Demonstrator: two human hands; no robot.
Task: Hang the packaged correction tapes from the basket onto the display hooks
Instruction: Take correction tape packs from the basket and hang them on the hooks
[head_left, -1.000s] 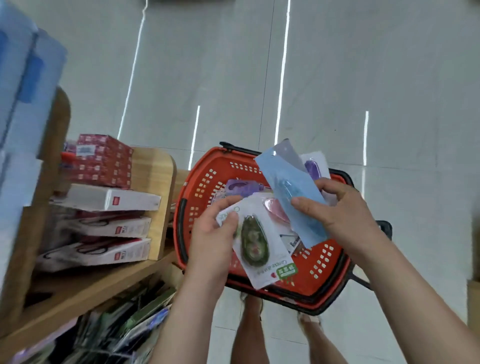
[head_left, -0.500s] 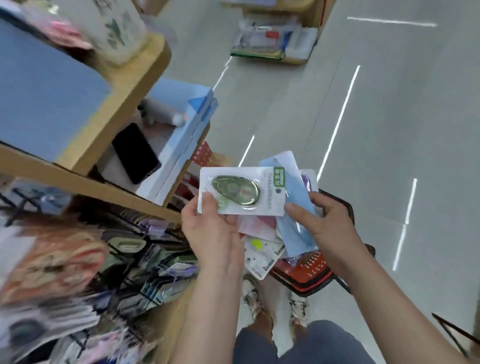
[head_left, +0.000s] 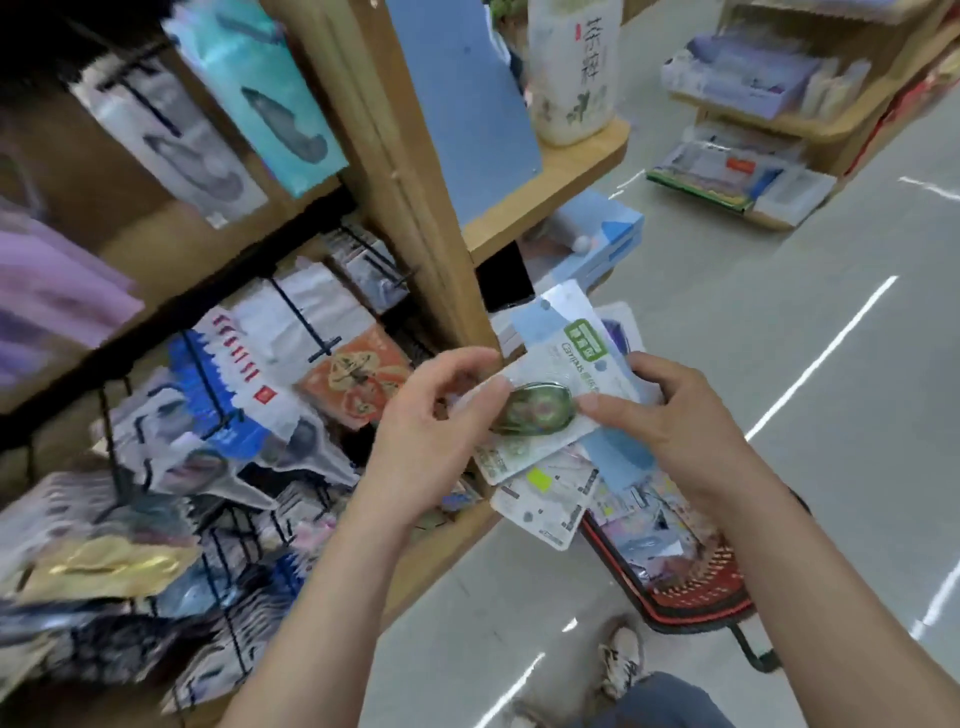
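Observation:
A white card with a green correction tape (head_left: 540, 405) lies on top of a fan of several packaged tapes, among them a light blue pack (head_left: 618, 449) and a white one (head_left: 545, 506). My right hand (head_left: 670, 415) grips the fan, thumb on the green pack. My left hand (head_left: 431, 410) pinches the green pack's left end. The red basket (head_left: 696, 597) stands on the floor under my right forearm with more packs inside. Black display hooks (head_left: 311, 332) carrying hanging packages fill the rack to my left.
A wooden shelf post (head_left: 415, 208) rises just beside my left hand. Wooden shelves (head_left: 550, 182) above hold blue boxes and a white bottle (head_left: 571, 67). Another low shelf unit (head_left: 753, 119) stands at the far right. My feet (head_left: 618, 660) are on the grey floor.
My view swung from the basket up to the hook rack. Both hands lifted the packs out of the basket, and the green pack turned sideways on top of the fan.

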